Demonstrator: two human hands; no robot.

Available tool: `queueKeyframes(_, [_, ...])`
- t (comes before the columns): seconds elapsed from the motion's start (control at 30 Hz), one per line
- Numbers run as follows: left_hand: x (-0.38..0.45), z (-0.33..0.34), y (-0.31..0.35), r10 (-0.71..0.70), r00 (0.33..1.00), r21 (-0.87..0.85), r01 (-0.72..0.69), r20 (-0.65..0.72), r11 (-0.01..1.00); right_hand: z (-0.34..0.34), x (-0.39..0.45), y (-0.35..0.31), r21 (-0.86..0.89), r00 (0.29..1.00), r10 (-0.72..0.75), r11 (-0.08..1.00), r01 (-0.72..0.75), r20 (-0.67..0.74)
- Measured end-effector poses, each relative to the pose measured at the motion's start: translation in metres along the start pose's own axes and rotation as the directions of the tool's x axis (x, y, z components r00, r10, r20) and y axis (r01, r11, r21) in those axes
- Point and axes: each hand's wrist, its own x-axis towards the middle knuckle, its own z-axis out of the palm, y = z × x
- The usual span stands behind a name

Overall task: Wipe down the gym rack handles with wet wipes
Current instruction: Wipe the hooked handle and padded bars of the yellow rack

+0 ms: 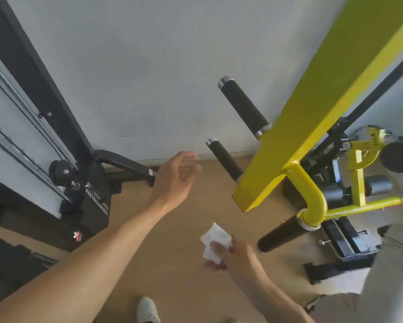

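- The right hand (233, 255) pinches a crumpled white wet wipe (214, 241), low over the brown floor (172, 264); it touches no handle
- The left hand (175, 180) is loose and holds nothing, fingers spread, just beside the middle black handle (223, 158)
- Three black handles project from the yellow rack (312, 108): upper (242, 104), middle, and lower (282, 234), nearest the wipe

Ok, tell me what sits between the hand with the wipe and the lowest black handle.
Nothing in the head view: only bare tan floor shows between the right hand holding the wet wipe and the lowest handle.
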Motion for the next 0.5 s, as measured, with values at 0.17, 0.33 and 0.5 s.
queueKeyframes(0.17, [0.039,-0.016,0.019,0.036,0.983,0.031,-0.042,0.18,0.999,0.031,-0.002,-0.087,-0.28,0.788,-0.459,0.886,0.37,-0.41])
queueKeyframes(0.33, [0.066,-0.004,0.032,0.076,0.968,0.0,-0.079,0.239,0.997,0.031,0.024,-0.125,-0.272,0.548,-0.584,0.792,0.546,-0.599])
queueKeyframes(0.5, [0.087,0.004,0.038,-0.103,0.946,-0.341,0.211,0.309,0.916,0.013,0.053,-0.144,-0.052,0.679,-0.465,0.843,0.535,-0.568])
